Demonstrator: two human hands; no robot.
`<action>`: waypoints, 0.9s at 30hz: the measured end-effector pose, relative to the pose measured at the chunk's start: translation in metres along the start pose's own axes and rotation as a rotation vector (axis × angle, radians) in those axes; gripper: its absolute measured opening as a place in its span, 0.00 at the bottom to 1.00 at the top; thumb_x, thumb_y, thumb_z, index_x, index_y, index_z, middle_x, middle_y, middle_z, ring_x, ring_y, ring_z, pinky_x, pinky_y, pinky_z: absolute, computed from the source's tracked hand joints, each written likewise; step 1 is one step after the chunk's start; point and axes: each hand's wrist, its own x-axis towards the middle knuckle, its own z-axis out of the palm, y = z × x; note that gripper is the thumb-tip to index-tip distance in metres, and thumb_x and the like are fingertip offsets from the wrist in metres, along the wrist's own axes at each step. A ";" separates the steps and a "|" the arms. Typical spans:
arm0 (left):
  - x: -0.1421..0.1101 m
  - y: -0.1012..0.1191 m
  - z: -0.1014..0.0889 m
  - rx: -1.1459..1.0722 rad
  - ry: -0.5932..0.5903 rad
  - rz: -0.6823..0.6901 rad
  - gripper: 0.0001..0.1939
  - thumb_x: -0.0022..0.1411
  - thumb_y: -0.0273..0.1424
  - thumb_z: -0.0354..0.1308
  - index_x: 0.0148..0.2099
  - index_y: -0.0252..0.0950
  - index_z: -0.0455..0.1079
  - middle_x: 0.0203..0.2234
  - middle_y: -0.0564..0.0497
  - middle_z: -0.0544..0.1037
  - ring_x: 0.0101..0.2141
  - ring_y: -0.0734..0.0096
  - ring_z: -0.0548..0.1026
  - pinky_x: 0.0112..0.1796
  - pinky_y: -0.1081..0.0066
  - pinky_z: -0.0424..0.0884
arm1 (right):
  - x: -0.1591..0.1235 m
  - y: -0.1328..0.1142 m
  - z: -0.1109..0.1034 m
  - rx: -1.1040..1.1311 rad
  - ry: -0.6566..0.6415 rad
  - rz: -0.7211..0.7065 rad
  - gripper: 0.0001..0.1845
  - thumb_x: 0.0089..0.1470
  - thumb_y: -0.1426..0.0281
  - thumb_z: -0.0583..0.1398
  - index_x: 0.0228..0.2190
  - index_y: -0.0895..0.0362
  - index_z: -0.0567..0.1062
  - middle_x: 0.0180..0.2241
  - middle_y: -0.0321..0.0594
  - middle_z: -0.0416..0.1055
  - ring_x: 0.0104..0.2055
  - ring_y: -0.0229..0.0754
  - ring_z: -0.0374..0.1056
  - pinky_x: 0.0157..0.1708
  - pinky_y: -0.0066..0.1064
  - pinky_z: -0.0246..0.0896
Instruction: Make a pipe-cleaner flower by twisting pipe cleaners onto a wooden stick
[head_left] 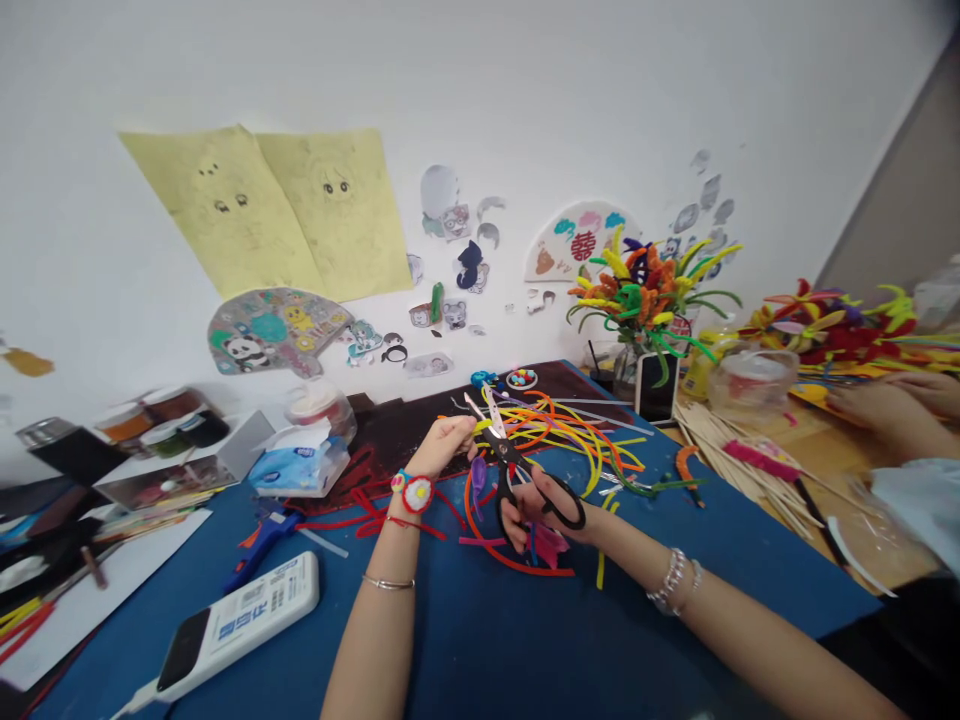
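Observation:
My right hand (529,505) has its fingers in the handles of black-handled scissors (496,435), whose blades are parted and point away from me. Close to the blades, my left hand (446,445) is closed in a pinch on a short yellow pipe cleaner (481,426). Beyond and to the right of the scissors lies a loose heap of orange, yellow and purple pipe cleaners (555,420). Red pipe cleaners (375,515) lie left of my left wrist. Under my right hand is a pink piece (551,545), partly covered.
A blue glue gun (262,545), a white power bank (240,625) and a tissue pack (298,460) stand on the left. At the back right are a pipe-cleaner bouquet (645,290), a phone (657,388) and wooden sticks (750,460). Another person's hands (885,405) work at far right.

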 end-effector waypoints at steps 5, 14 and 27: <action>-0.007 0.011 -0.009 0.093 -0.096 -0.012 0.21 0.56 0.42 0.50 0.19 0.34 0.52 0.15 0.57 0.56 0.20 0.78 0.63 0.26 0.73 0.60 | -0.001 -0.001 0.007 0.022 -0.085 -0.004 0.34 0.46 0.41 0.39 0.27 0.59 0.61 0.23 0.40 0.62 0.27 0.39 0.62 0.30 0.33 0.55; -0.011 0.035 -0.002 0.304 -0.196 -0.020 0.21 0.57 0.42 0.48 0.21 0.30 0.63 0.17 0.51 0.68 0.21 0.77 0.63 0.27 0.74 0.58 | 0.002 0.007 0.005 0.141 -0.114 -0.026 0.32 0.46 0.41 0.43 0.23 0.59 0.61 0.20 0.35 0.59 0.22 0.36 0.60 0.26 0.32 0.59; -0.011 0.034 -0.003 0.320 -0.173 -0.010 0.22 0.57 0.43 0.47 0.20 0.31 0.61 0.16 0.52 0.65 0.20 0.77 0.60 0.26 0.75 0.56 | 0.002 0.001 0.015 0.016 0.062 -0.047 0.25 0.49 0.49 0.50 0.21 0.59 0.60 0.16 0.32 0.58 0.17 0.31 0.58 0.19 0.25 0.56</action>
